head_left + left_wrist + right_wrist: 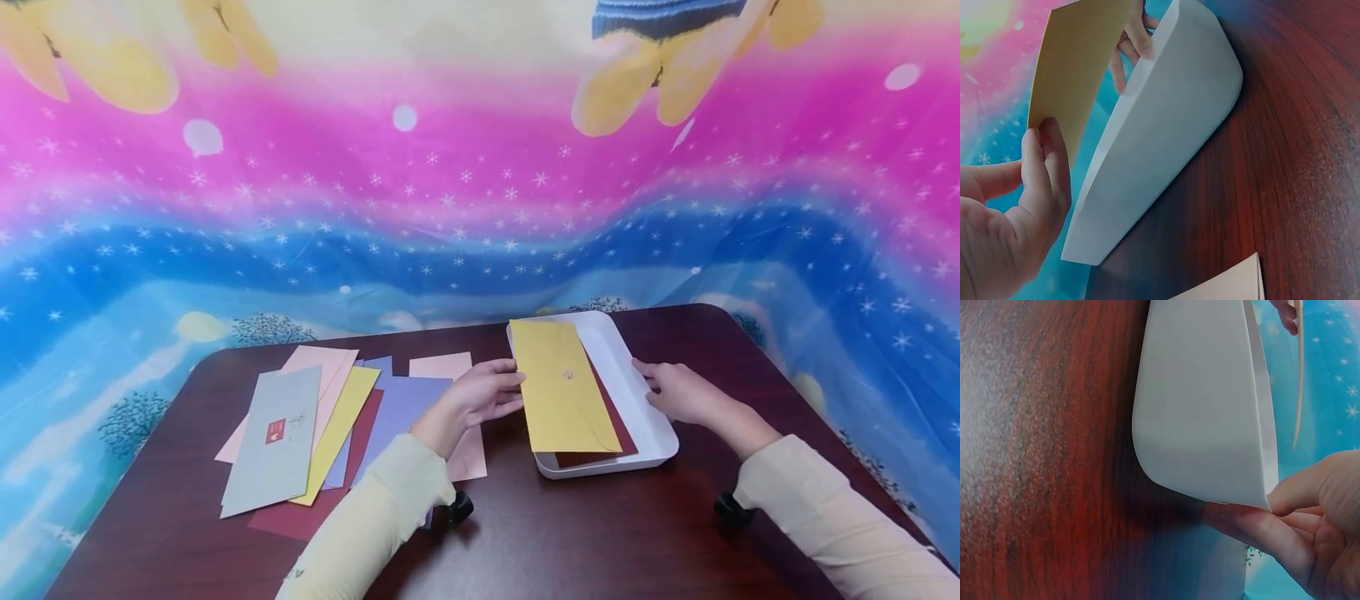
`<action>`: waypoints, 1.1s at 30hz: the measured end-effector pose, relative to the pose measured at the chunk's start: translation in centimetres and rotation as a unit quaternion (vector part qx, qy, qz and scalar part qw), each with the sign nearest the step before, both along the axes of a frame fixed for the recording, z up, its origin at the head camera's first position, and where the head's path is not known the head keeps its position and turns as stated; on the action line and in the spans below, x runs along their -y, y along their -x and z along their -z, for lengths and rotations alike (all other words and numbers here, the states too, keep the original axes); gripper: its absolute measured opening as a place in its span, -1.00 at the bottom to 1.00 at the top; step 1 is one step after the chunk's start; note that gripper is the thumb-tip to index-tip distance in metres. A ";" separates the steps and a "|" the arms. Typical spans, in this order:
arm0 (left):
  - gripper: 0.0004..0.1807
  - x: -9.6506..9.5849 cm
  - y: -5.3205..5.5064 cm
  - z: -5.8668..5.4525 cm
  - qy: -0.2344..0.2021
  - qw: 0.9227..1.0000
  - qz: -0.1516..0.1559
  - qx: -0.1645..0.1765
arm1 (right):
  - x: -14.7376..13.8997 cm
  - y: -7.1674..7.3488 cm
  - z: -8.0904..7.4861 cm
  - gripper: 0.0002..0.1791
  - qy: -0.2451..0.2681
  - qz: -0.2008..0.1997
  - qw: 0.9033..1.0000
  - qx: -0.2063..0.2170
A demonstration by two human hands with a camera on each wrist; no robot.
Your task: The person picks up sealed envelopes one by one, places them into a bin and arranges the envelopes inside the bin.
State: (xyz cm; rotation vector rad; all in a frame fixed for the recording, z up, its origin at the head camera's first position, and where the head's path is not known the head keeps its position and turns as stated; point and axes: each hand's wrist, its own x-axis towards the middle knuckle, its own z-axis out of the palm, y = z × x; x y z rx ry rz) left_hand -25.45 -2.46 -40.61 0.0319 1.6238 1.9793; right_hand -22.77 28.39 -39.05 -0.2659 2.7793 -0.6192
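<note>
My left hand (489, 393) pinches a yellow envelope (566, 392) by its left edge, thumb on one face and fingers on the other. The envelope hangs over a white tray (651, 442); in the left wrist view it stands above the tray's rim. A dark red envelope (611, 408) lies inside the tray, partly hidden under the yellow one. My right hand (686, 393) grips the tray's right wall. In the right wrist view the thumb (1300, 487) is at the rim and a finger (1247, 522) lies against the outside.
Left of the tray lies a loose pile: a grey envelope (273, 442) with a red stamp on top, a yellow one (341, 433), purple ones (405, 396), pink ones (468, 454) and dark red ones (292, 517). The dark wooden table (600, 542) ends at a printed cloth backdrop (450, 208).
</note>
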 end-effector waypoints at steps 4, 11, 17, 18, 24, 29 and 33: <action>-0.35 -0.5 0.0 0.0 0.012 1.000 -0.006 0.000 | 0.0 0.0 0.0 -0.29 0.004 0.003 1.000 0.002; -0.46 -1.5 -0.2 0.1 0.040 0.999 -0.010 -0.007 | -0.1 0.1 0.0 -0.30 0.005 -0.005 1.000 0.002; -0.44 -1.8 -0.3 -0.2 0.034 0.999 0.005 -0.002 | -0.2 0.0 0.0 -0.31 0.013 -0.011 1.000 0.005; -0.44 -1.8 -0.3 -0.2 0.033 0.999 0.007 -0.001 | -0.2 -0.1 0.0 -0.31 0.015 -0.009 1.000 0.007; -0.37 -1.7 -0.6 -0.5 0.030 0.999 0.021 0.004 | -0.1 -0.1 0.0 -0.31 0.018 -0.008 1.000 0.007; -0.35 -1.1 -0.9 -1.4 0.028 0.999 0.039 0.010 | -0.2 -0.1 0.0 -0.30 0.017 -0.006 1.000 0.008; -0.35 -0.5 -1.0 -2.0 0.020 0.998 0.052 0.007 | -0.3 0.0 0.1 -0.29 0.018 -0.006 1.000 0.011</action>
